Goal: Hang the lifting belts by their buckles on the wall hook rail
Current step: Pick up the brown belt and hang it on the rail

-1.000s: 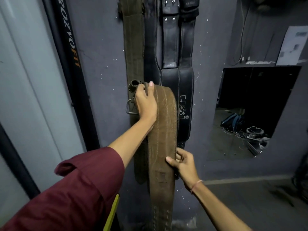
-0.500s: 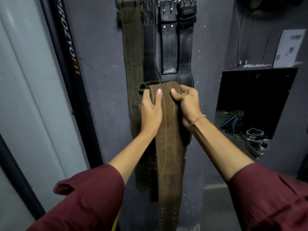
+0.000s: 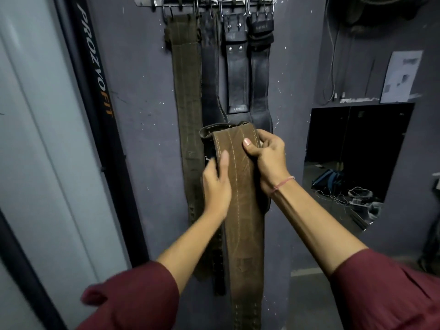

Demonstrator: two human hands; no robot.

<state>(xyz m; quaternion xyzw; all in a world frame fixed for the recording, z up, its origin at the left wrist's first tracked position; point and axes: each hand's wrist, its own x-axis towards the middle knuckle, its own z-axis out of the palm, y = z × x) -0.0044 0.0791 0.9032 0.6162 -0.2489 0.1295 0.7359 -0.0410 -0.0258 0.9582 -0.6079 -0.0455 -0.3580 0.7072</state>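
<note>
Our right grip (image 3: 266,160) pinches the brown belt (image 3: 240,210) at its folded top, left grip (image 3: 215,184) holds its edge just below; the hook rail (image 3: 145,0) sits well above both, so we lift buckle-end first.

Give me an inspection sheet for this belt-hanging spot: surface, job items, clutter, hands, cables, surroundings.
Surface: grey painted wall, white specks.
Job's things: metal hook rail carries an olive canvas belt and black leather belts by their buckles; brown suede belt not yet hung, buckle out of sight.
Clutter: blue bag on the floor inside the dark opening.
Grippers: left hand and right hand grip the brown suede belt near its folded top.
Cables: thin wire hangs down the wall; tangled cords beside the bag.
Surroundings: black pole lettered PROZVOFIT at left; paper sheet on the wall at right.
</note>
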